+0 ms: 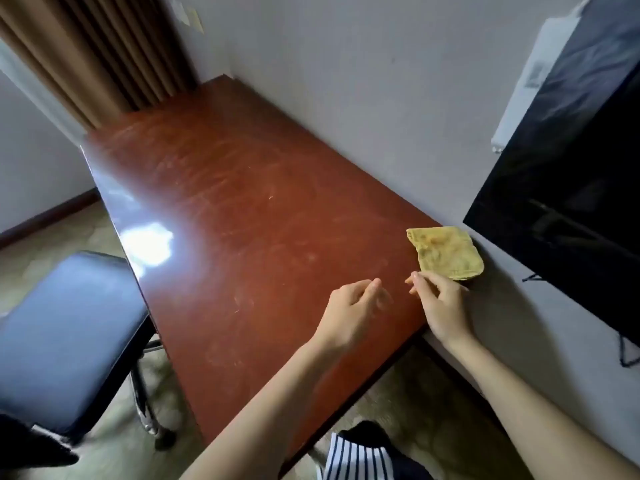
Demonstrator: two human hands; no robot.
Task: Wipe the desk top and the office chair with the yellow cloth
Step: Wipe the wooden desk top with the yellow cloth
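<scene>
Yellow cloth [445,252] folded flat, desk top [242,209] near-right corner by wall; office chair [65,341] left.

No text reads anywhere in view. The label [535,76] on the white unit [519,109] is too blurred to make out. The pale notes [194,17] stuck high on the wall [346,81] show no legible writing.

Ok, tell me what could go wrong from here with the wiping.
1. The right hand meets only the near edge of the cloth, so it might bunch up or slip loose.
2. The television and its hanging cable sit close beside the cloth; a wide sweep across the desk could knock them.
</scene>
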